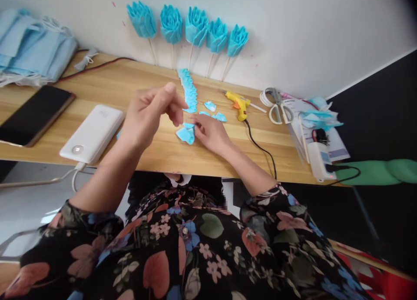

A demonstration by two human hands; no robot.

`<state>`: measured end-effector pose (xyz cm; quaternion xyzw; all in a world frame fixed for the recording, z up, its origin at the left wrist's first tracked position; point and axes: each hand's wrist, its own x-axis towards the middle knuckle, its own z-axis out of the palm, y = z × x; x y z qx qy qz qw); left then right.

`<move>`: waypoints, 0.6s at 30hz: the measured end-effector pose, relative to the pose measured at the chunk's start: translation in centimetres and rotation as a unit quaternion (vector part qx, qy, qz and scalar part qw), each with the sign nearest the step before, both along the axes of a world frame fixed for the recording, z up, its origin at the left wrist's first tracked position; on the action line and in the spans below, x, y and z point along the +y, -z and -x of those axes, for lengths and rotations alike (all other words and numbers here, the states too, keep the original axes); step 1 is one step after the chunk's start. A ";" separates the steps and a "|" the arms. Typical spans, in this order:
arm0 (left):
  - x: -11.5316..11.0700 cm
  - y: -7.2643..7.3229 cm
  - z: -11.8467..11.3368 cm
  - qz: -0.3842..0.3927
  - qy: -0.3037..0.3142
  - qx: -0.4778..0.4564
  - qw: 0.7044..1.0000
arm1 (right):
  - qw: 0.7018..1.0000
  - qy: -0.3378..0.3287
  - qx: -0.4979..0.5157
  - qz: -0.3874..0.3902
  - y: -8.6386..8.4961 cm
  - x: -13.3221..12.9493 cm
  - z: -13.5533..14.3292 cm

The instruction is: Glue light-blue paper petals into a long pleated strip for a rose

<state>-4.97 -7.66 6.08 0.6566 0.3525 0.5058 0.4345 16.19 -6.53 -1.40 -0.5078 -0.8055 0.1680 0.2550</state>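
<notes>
Blue petals (185,136), loose, just left of right hand (211,134), the nearer; left hand (153,111) raised, curled; whether either grips, indeterminable.

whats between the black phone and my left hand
In the head view, a white power bank and a blue scrap lie between the phone and your left hand.

There are five blue flowers (196,27), five thin sticks (153,52), one left hand (150,111), one right hand (211,132), one yellow glue gun (240,104), one pair of scissors (279,103), one dark phone (36,114) and one white power bank (94,134). The blue petals (186,136) and the face masks (48,52) overlap too much to count.
</notes>
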 end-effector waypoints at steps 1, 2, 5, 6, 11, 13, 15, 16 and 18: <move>1.1 0.4 -0.2 0.003 0.005 0.001 1.000 | 0.999 0.011 0.035 0.007 -0.1 0.2 -0.2; 2.3 0.9 -0.5 0.009 0.015 0.008 1.000 | 0.997 0.018 0.068 0.015 -0.3 0.3 -0.5; 5.2 2.4 -1.3 0.001 0.031 0.105 0.994 | 0.989 0.028 0.142 0.043 -1.1 0.5 -1.2; 5.9 2.8 -1.6 0.003 0.044 0.132 0.990 | 0.985 0.030 0.160 0.053 -1.3 0.6 -1.3; 8.0 4.0 -2.5 0.073 0.150 0.165 0.972 | 0.961 0.045 0.259 0.083 -1.6 1.4 -2.1; 8.5 4.3 -2.9 0.117 0.195 0.134 0.965 | 0.949 0.055 0.301 0.083 -1.5 2.1 -2.5; 9.0 4.7 -3.5 0.161 0.231 0.093 0.955 | 0.936 0.063 0.338 0.078 -1.3 2.9 -2.8; 9.2 4.9 -3.9 0.178 0.242 0.070 0.951 | 0.930 0.066 0.354 0.076 -1.3 3.4 -2.9; 9.5 5.3 -4.5 0.199 0.241 0.017 0.950 | 0.920 0.070 0.377 0.075 -1.3 4.2 -3.0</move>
